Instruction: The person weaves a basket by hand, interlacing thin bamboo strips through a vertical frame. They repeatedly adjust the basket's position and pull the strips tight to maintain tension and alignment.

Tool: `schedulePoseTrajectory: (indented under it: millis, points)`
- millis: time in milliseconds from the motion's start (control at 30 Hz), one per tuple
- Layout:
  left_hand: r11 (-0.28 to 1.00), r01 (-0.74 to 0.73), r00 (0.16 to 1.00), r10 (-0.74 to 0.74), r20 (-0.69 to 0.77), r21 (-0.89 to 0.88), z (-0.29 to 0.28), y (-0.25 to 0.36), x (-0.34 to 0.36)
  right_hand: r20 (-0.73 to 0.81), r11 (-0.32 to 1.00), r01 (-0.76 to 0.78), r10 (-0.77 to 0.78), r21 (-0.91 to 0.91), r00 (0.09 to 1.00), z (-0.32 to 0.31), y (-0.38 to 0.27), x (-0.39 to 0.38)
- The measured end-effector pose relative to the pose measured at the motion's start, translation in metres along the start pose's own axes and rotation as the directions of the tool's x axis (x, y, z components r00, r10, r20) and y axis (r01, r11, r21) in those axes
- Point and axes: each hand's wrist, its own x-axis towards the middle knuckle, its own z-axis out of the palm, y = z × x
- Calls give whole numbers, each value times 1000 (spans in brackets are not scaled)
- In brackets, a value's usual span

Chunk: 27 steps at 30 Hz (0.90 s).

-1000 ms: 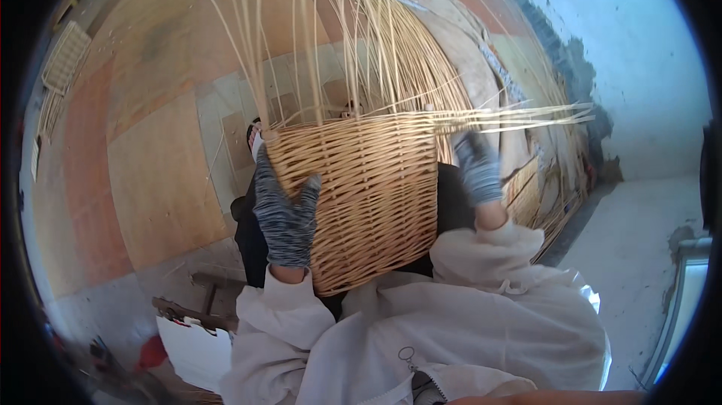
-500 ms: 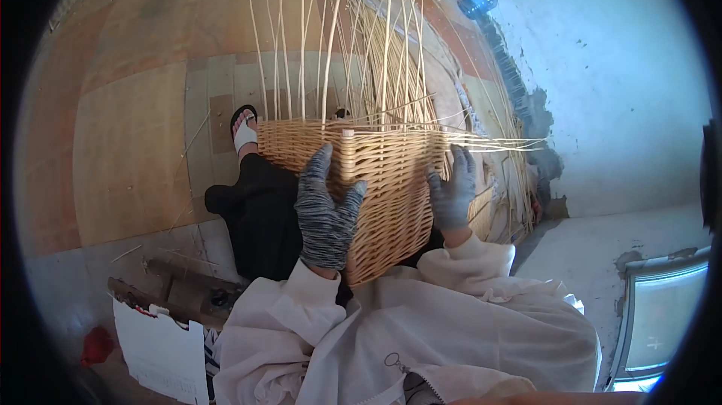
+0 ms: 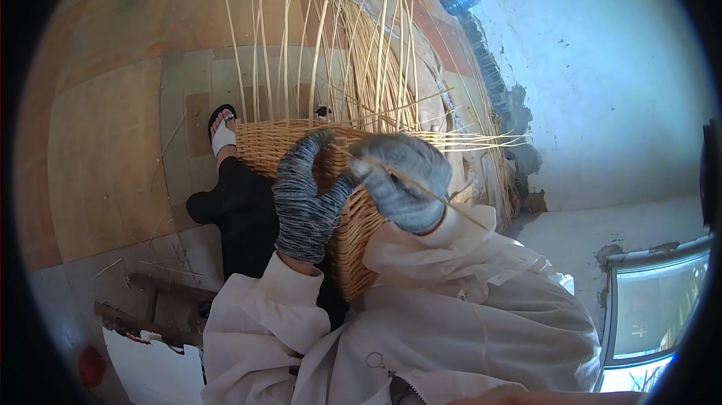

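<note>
At the centre of a fisheye view, in front of the person's lap, a woven wicker basket (image 3: 357, 247) stands with one corner toward the viewer, between two gloved hands. Just toward 9 o'clock, the left hand (image 3: 312, 198) curves around that corner, thumb apart from the fingers; how firmly it grips cannot be told. Just toward 3 o'clock, the right hand (image 3: 402, 183), slightly blurred, pinches a thin wicker strand (image 3: 466, 215) whose free end slants toward 4 o'clock. Tall stakes (image 3: 384, 29) rise toward 12 o'clock, while pale rods (image 3: 481, 140) point between 2 and 3. A sandalled foot (image 3: 223, 134) rests between 9 and 10, and a blue bottle (image 3: 459, 0) sits at 1.
</note>
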Motion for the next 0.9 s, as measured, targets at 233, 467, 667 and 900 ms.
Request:
schedulePoseTrajectory:
  millis: [233,467,667,900]
  points:
    - [971,-132,991,136,-5,200,11,9,-5,-80,566,-441,672,697,736,-10,28,-42]
    - [595,-181,979,36,199,783,38,39,8,-65,593,-457,654,663,753,-17,102,-39]
    - [280,14,999,31,-24,960,70,46,5,-210,919,-352,385,179,899,14,101,13]
    - [524,-209,974,184,130,826,96,32,-4,54,543,-515,652,663,756,-50,135,-69]
